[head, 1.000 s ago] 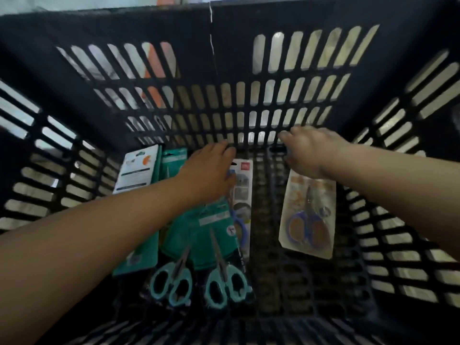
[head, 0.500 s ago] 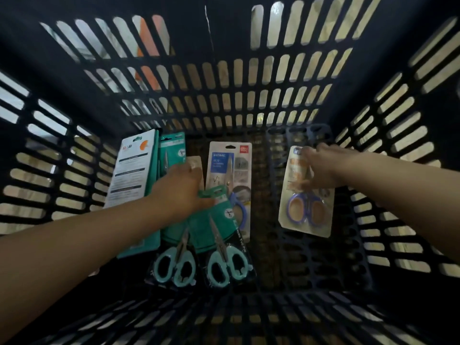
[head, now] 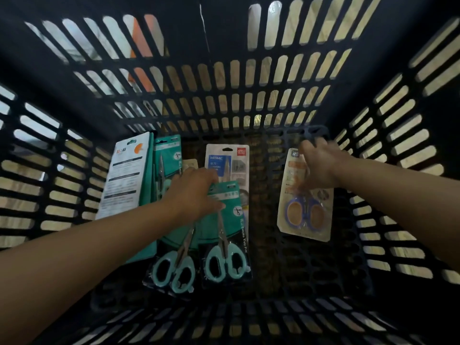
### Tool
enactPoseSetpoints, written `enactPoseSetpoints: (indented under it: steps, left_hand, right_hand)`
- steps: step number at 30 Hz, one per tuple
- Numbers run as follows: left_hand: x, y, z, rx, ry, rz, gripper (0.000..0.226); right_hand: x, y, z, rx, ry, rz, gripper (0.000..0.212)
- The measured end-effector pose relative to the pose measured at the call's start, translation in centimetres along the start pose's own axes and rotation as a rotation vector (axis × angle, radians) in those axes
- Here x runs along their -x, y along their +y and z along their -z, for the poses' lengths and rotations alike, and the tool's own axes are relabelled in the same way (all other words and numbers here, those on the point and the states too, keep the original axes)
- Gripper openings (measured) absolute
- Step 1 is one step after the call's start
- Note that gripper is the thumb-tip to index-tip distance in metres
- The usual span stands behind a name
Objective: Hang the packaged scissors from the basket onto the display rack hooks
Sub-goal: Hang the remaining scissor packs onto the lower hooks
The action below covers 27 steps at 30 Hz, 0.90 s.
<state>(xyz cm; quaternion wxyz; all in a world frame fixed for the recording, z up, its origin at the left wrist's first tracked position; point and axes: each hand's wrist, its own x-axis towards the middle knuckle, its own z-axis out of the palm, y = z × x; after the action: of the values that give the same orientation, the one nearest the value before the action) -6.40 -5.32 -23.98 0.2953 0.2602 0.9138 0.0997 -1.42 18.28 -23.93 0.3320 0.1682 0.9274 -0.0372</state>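
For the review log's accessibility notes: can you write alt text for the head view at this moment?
Two bare hands reach into a dark slotted basket: the left hand grips a teal scissors pack, the right hand grips the top of a blue-handled scissors pack. More packs lie on the basket floor: another teal pack, a white pack labelled HOME, and one turned back-up.

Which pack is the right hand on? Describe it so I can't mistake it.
Look at the right side of the black basket floor. There one pale card pack lies alone under the right hand. Its scissors have blue and orange handles; the packs opposite are teal.
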Motion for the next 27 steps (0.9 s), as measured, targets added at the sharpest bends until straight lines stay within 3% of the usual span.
enactPoseSetpoints:
  steps: [4,12,15,18,21,27]
  left_hand:
    - [-1.0,-0.3,0.3,0.080,0.020,-0.050,0.027]
    - [-2.3,2.6,1.1,0.433,-0.093,-0.058,0.024]
    - [-2.9,3.8,1.1,0.668,-0.040,0.052,0.023]
    - [-2.5,3.7,0.4,0.932,-0.105,0.237,0.023]
    - [-1.6,2.9,-0.9,0.943,-0.233,0.298,0.017]
    - [-0.5,2.0,-2.6,1.063,-0.346,0.395,0.029]
  right_hand:
    - [-0.1,0.2,0.0,-0.022,-0.020,-0.015,0.101]
    - [-0.3,0.1,0.1,-0.015,-0.020,-0.010,0.103]
    - [-0.3,0.0,0.1,-0.012,-0.024,-0.009,0.104]
    - [-0.3,0.1,0.1,-0.003,-0.018,-0.009,0.102]
    - [-0.4,0.1,0.0,-0.001,-0.016,-0.007,0.102]
    - [-0.3,-0.1,0.1,-0.004,-0.014,-0.030,0.103]
